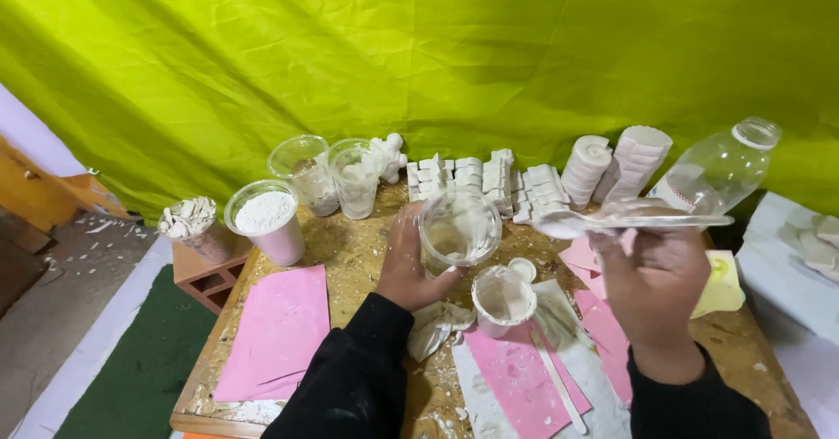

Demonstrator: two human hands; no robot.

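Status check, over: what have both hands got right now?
Left hand grips clear plastic cup, tilted. Right hand holds clear plastic spoon level. Small white plaster-caked cup sits below on wooden table.

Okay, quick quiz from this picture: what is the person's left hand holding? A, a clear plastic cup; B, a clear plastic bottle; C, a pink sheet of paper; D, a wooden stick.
A: the left hand grips a clear plastic cup, tilted, above the wooden table; the right hand holds a clear plastic spoon.

A clear plastic cup (459, 229), tilted and plaster-smeared, is held beside a level, whitened plastic spoon (612, 221).
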